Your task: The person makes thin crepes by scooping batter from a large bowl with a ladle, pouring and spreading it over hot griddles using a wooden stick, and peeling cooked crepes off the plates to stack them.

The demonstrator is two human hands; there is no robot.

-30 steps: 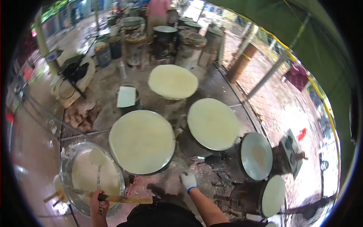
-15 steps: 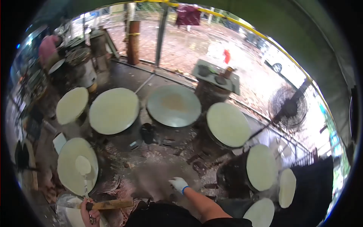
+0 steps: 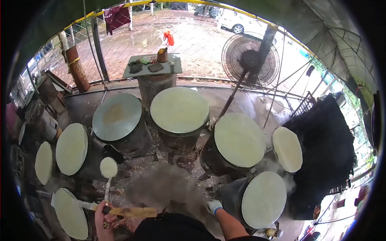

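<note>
My left hand (image 3: 105,223) is closed round the handles of a ladle and a wooden-handled tool. The ladle (image 3: 108,167) has a round bowl full of pale green batter, held up over the floor. The wooden handle (image 3: 134,212) points right; its pale blade reaches left over a batter-coated griddle (image 3: 70,215) at lower left. My right hand (image 3: 213,206), in a white glove with a blue cuff, hangs low with fingers extended and nothing visible in it. Just right of it stands a round griddle (image 3: 264,200) covered with a pale green sheet.
More coated griddles (image 3: 179,110) on drum stoves curve around me. One griddle (image 3: 117,116) shows bare metal with a brown patch. A standing fan (image 3: 250,59), a small table (image 3: 132,71) and dark cloth (image 3: 325,156) lie beyond. Smoke drifts low. A person in pink is at far left.
My view has swung right, so the griddles have shifted left. The ladle is now away from the left griddle. My gloved right hand is now beside the lower-right griddle.
</note>
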